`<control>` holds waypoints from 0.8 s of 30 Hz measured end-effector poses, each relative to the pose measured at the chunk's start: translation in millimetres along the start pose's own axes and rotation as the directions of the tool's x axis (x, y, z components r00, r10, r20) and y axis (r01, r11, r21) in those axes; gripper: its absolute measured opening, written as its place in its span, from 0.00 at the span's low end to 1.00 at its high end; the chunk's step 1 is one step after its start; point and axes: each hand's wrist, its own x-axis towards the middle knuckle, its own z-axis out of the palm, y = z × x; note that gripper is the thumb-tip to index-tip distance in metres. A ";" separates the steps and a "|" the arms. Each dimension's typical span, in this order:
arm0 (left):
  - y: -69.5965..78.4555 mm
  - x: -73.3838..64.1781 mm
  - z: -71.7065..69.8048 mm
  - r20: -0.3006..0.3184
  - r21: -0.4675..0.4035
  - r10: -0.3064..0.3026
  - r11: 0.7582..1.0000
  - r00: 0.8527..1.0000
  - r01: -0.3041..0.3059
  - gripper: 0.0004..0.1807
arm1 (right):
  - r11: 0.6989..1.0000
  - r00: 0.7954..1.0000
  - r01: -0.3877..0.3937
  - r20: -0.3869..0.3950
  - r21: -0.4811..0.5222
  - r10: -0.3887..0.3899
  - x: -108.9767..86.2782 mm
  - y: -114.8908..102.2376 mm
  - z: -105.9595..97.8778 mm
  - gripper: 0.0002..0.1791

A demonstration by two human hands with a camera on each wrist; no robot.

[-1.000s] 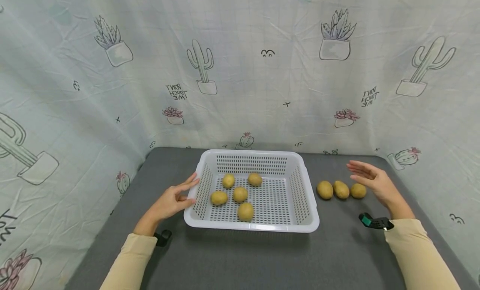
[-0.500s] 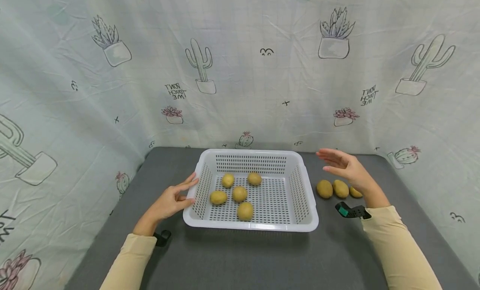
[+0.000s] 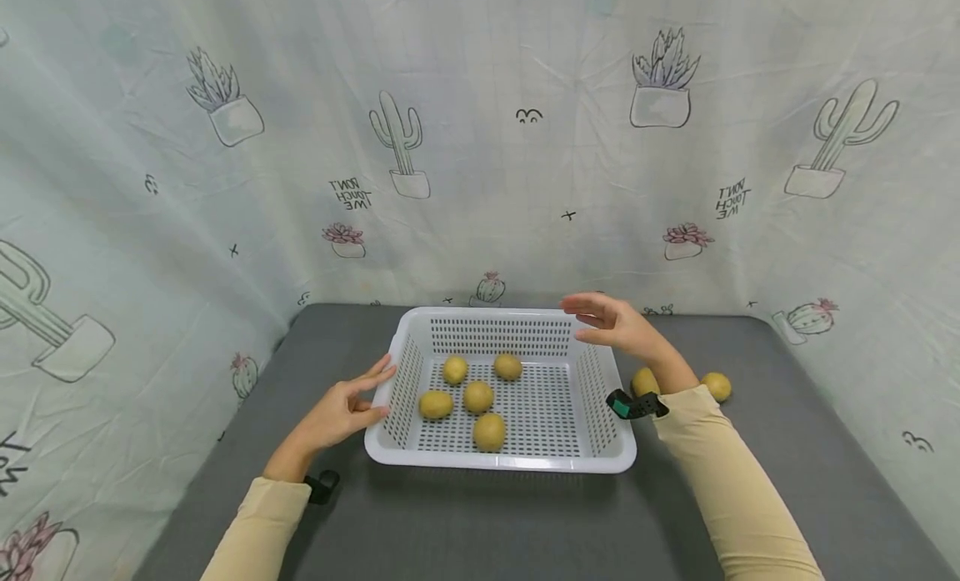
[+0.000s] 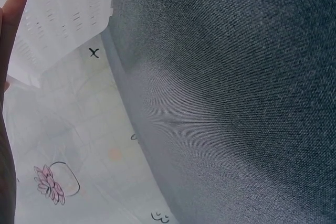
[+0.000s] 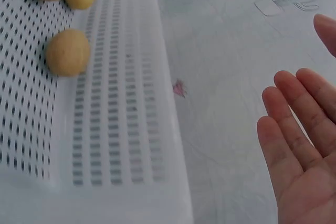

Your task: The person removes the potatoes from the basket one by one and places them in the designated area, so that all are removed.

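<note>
A white perforated plastic basket point(image 3: 500, 463) sits in the middle of the grey table, with several yellow-brown potatoes point(image 3: 478, 397) lying apart on its floor, mostly in the left half. My left hand point(image 3: 330, 416) rests its fingertips and thumb against the basket's left rim. In the left wrist view, a digit point(image 4: 14, 9) lies by the basket wall. My right hand point(image 3: 617, 324) is raised over the basket's back right corner, fingers extended and holding nothing. The right wrist view shows its bare palm point(image 5: 310, 192) and spread fingers. Beside the basket, my right forearm partly hides one loose potato point(image 3: 643, 383).
Another loose potato point(image 3: 716, 387) lies on the table point(image 3: 465, 531) to the right of the forearm. A hanging cloth point(image 3: 480, 172) printed with cacti surrounds the table's back and sides.
My right hand has moved left, from above the loose potatoes to over the basket's back right corner. The left hand stays at the rim, and the basket's potatoes have not moved.
</note>
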 end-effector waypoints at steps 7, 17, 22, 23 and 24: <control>0.2 1.5 -0.5 -0.017 0.005 -0.008 1.000 1.000 0.008 0.37 | 0.999 0.999 -0.035 0.039 0.005 0.035 27.7 1.4 19.2 0.30; 1.5 1.0 1.0 -0.021 0.011 -0.022 1.000 1.000 0.022 0.37 | 0.997 0.991 -0.069 0.120 0.024 0.066 63.0 13.3 43.2 0.30; 1.3 0.4 1.6 -0.021 0.022 -0.025 0.999 0.999 0.025 0.37 | 0.993 0.979 -0.115 0.173 0.010 0.112 73.3 23.4 54.2 0.31; 1.1 0.1 1.5 -0.021 0.023 -0.026 0.999 0.999 0.026 0.37 | 0.992 0.975 -0.130 0.182 0.004 0.127 74.4 25.5 55.9 0.30; 0.9 -0.3 1.2 -0.021 0.022 -0.028 0.999 0.999 0.028 0.37 | 0.990 0.971 -0.142 0.192 -0.006 0.140 75.2 28.0 57.3 0.30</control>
